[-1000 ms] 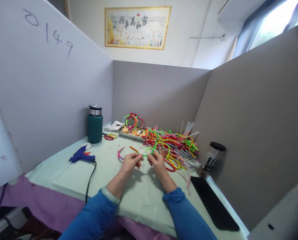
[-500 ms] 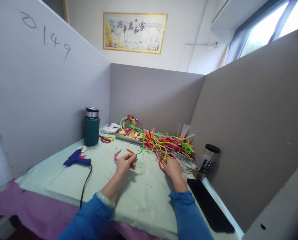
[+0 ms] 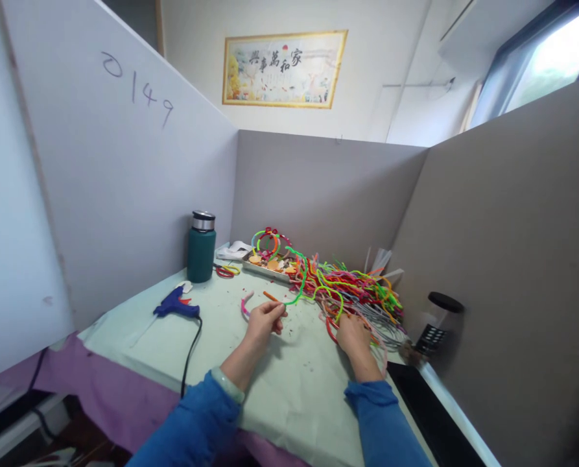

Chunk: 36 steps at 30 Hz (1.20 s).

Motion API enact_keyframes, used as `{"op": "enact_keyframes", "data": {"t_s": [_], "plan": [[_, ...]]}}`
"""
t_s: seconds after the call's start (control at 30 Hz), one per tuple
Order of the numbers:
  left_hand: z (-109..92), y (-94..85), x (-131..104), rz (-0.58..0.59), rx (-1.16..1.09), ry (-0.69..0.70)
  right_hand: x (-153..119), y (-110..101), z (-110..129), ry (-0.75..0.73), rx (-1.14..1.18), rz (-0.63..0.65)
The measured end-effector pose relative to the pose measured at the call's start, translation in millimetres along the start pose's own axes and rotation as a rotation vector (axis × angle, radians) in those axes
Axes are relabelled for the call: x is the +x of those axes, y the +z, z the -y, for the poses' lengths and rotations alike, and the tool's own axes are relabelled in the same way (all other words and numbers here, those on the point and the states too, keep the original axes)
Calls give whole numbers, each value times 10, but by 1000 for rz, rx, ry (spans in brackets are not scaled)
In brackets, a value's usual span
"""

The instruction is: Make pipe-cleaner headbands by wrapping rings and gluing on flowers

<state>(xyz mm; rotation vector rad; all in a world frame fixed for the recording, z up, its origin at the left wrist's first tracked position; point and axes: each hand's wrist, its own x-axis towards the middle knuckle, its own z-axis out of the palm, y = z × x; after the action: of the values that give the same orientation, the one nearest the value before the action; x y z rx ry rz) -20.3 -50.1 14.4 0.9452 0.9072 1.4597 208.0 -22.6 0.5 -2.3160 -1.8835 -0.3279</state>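
Currently left fingers (image 3: 275, 310) clamped on one green pipe cleaner (image 3: 303, 283); right fingers (image 3: 346, 322) at one multicoloured pile (image 3: 352, 283), grip unclear.

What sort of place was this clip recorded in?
Most likely a small craft workstation: partition panels stand around the table, which holds a blue glue gun and a tangled pile of colourful fuzzy stems.
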Motion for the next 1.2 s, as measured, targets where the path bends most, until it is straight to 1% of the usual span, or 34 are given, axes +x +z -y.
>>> {"op": "enact_keyframes", "data": {"t_s": [0.1, 0.17, 0.23, 0.27, 0.3, 0.33, 0.4, 0.43, 0.47, 0.53, 0.6, 0.7, 0.77, 0.87, 0.93, 1.03, 1.13, 1.2], "plan": [[5, 10, -6, 3, 12, -1, -31, 1, -1, -13, 4, 0], [-22, 20, -27, -5, 15, 13, -64, -52, 29, 0, 6, -36], [-105, 22, -68, -8, 13, 28, -80, -176, 114, -3, 21, -112], [-173, 14, -93, -5, 10, 31, -73, -265, 187, -30, 42, -154], [-259, -4, -118, 13, 23, 28, -52, -367, 284, -96, 82, -187], [-362, -34, -140, 29, 42, 47, -14, -475, 407, -180, 137, -191], [-600, -138, -163, 48, 80, 123, 112, -676, 729, -395, 278, -168], [-725, -214, -164, 32, 99, 169, 196, -755, 923, -507, 348, -140], [-844, -304, -160, -1, 119, 195, 288, -811, 1132, -588, 404, -99], [-1045, -519, -144, -57, 144, 218, 484, -851, 1572, -741, 489, 4], [-1177, -754, -131, -138, 157, 244, 677, -811, 2004, -812, 496, 68], [-1249, -1081, -119, -252, 216, 262, 938, -685, 2577, -850, 427, 111], [-1246, -1253, -110, -324, 256, 253, 1085, -600, 2897, -846, 400, 115], [-1219, -1427, -90, -391, 318, 223, 1249, -485, 3280, -835, 387, 128], [-1206, -1492, -72, -413, 337, 192, 1319, -400, 3467, -818, 395, 140], [-1202, -1531, -38, -427, 336, 156, 1370, -259, 3644, -762, 441, 152], [-1202, -1519, -1, -422, 330, 147, 1381, -168, 3704, -702, 518, 176], [-1203, -1489, 13, -409, 331, 151, 1391, -175, 3684, -679, 593, 199]]}}
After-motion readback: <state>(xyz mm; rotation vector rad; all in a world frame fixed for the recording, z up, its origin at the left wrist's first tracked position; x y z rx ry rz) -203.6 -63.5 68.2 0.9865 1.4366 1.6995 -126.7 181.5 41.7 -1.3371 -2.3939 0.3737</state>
